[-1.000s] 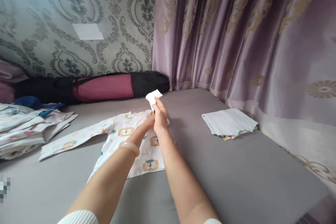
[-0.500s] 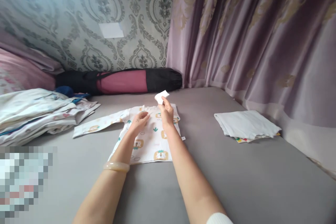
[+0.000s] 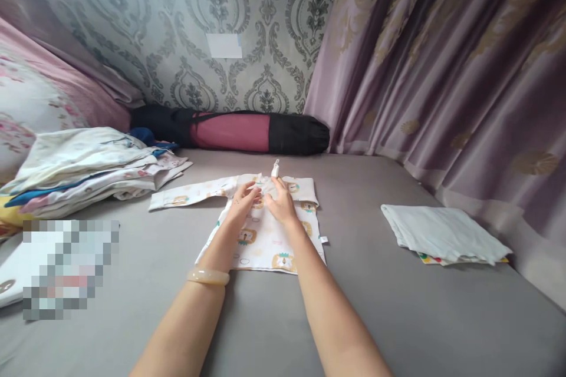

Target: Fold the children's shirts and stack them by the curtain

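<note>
A small white long-sleeved shirt with a lion print lies flat on the grey bed sheet. One sleeve stretches out to the left, and the other is folded inward at the right shoulder. My right hand, above the neckline, pinches a white bit of cloth, apparently the cuff of the folded sleeve, which sticks up past the fingertips. Close beside it, my left hand rests on the upper chest near the collar, its fingers loosely bent and apart, gripping nothing visible. A pale bangle circles the left wrist.
Stacked clothes lie on the left by a floral pillow. A pixelated patch covers something at lower left. Folded pale cloth sits at right. Along the wall runs a black and maroon bag; a purple curtain hangs right.
My right hand has lowered a little toward the collar with the cuff, which now shows narrower. My left hand stays by the neckline. The whole view has shifted, showing more of the left side.
</note>
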Demonstrator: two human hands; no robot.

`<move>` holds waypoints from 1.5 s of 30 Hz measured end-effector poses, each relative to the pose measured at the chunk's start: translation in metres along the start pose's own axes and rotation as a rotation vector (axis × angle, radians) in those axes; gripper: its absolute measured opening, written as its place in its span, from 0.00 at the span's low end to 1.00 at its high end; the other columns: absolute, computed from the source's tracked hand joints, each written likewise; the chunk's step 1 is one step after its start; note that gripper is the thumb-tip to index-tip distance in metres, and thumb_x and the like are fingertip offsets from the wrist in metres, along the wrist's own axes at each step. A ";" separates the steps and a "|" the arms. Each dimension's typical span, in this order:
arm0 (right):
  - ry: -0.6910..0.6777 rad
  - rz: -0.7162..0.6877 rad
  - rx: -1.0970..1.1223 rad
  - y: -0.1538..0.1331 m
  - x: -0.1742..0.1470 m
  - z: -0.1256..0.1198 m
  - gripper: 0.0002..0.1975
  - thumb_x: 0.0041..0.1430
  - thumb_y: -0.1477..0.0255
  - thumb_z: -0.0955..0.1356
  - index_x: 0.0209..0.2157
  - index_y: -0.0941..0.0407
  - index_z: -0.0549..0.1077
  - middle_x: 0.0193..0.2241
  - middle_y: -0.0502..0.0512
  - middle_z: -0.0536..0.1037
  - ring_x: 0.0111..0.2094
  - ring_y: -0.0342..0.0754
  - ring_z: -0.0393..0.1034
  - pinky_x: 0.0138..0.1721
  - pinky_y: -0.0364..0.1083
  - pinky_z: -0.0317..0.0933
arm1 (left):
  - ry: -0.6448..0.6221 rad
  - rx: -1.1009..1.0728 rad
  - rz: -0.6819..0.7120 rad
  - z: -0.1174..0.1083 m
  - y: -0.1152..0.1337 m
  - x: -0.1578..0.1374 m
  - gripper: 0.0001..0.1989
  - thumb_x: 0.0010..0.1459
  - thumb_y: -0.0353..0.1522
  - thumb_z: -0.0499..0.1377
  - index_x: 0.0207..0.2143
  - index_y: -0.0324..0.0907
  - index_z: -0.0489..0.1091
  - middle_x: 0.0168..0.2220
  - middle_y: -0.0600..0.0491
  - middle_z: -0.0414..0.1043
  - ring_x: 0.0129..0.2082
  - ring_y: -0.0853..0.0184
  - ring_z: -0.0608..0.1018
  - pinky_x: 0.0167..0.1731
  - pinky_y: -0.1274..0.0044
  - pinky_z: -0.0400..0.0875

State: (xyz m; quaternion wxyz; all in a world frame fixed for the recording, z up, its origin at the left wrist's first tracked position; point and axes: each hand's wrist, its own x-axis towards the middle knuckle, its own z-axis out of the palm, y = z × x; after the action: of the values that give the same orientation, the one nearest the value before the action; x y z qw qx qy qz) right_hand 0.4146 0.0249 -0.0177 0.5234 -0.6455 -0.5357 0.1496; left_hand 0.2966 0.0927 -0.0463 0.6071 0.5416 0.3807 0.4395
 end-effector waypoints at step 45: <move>-0.274 0.357 -0.725 0.014 0.008 0.012 0.37 0.69 0.56 0.50 0.68 0.68 0.45 0.70 0.66 0.39 0.70 0.57 0.30 0.66 0.57 0.27 | 0.127 0.794 0.230 -0.010 -0.012 0.025 0.17 0.58 0.31 0.52 0.49 0.35 0.70 0.51 0.40 0.72 0.47 0.58 0.75 0.51 0.68 0.67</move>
State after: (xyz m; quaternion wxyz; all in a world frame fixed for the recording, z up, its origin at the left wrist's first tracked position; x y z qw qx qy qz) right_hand 0.4158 0.0395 -0.0311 0.1525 -0.8445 -0.4980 0.1244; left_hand 0.2964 0.1196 -0.0591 0.2735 0.7445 0.4940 0.3562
